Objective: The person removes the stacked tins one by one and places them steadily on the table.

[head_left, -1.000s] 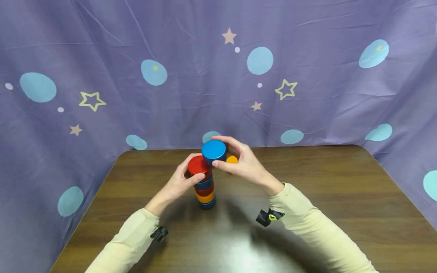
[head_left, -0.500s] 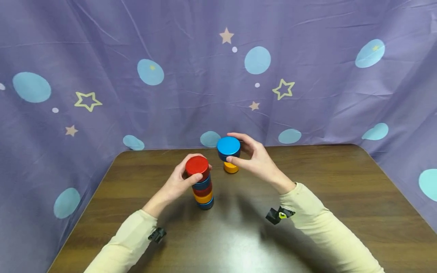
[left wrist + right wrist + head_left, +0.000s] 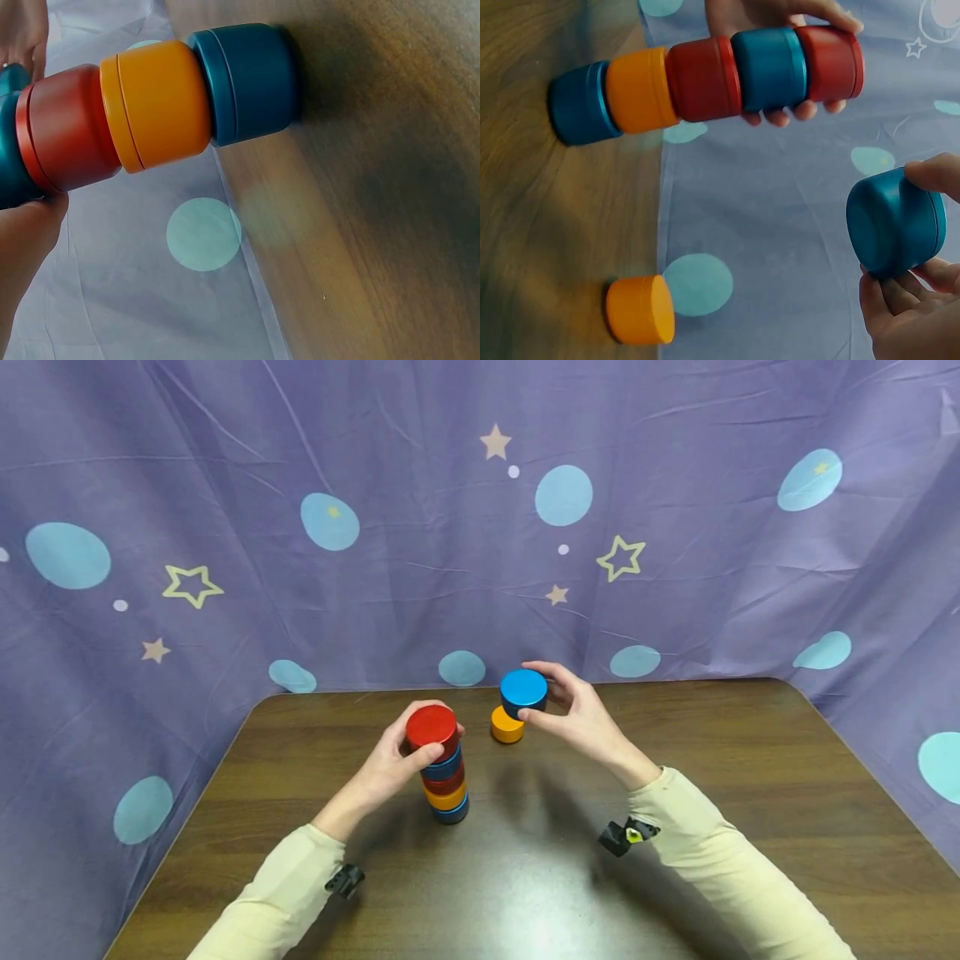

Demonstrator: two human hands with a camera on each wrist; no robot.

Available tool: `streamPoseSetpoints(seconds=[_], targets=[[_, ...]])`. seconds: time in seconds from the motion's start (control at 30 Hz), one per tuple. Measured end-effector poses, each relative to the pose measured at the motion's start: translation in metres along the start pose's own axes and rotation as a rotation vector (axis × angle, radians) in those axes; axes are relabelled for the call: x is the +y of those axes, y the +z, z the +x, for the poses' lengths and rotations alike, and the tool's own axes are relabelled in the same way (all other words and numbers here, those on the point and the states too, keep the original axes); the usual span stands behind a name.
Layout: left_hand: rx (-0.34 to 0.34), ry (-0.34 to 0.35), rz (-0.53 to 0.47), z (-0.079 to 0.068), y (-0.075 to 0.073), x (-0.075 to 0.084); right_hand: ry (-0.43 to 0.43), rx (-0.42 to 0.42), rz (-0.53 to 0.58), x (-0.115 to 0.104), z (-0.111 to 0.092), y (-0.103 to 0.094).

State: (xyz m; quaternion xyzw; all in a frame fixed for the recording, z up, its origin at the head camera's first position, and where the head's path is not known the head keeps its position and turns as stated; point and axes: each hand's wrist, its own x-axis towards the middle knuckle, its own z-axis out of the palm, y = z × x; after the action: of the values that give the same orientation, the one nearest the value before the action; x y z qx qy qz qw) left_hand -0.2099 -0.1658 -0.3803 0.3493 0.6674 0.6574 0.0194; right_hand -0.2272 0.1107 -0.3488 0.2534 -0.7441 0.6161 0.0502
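A stack of small round lidded tins (image 3: 444, 787) stands on the table, in blue, orange, red, blue and, on top, a red tin (image 3: 431, 727). My left hand (image 3: 390, 757) grips the upper part of the stack, its fingers and thumb round the top red tin and the blue one under it, as the right wrist view shows. To the right, my right hand (image 3: 581, 718) holds a separate blue tin (image 3: 896, 223) in the air between thumb and fingers. That tin is apart from the stack. The left wrist view shows the lower tins (image 3: 157, 105); the stack's top lies outside it.
A single orange tin (image 3: 507, 727) sits on the brown wooden table (image 3: 712, 760), behind and to the right of the stack, partly behind the held blue tin in the head view. A purple patterned curtain (image 3: 420, 527) hangs along the table's far edge.
My right hand has carried the blue tin rightward, away from the stack's top, and the orange tin now shows more. My left hand has stayed on the stack, which still stands.
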Motion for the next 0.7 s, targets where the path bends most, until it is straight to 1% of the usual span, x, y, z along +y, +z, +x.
streamPoseSetpoints(seconds=[0.43, 0.7], targets=[[0.003, 0.022, -0.008, 0.001, 0.000, -0.003, 0.089, 0.029, -0.021, 0.034, -0.004, -0.008], [0.000, 0.027, -0.018, 0.000, 0.000, -0.004, 0.100, 0.043, -0.055, 0.057, -0.007, -0.010]])
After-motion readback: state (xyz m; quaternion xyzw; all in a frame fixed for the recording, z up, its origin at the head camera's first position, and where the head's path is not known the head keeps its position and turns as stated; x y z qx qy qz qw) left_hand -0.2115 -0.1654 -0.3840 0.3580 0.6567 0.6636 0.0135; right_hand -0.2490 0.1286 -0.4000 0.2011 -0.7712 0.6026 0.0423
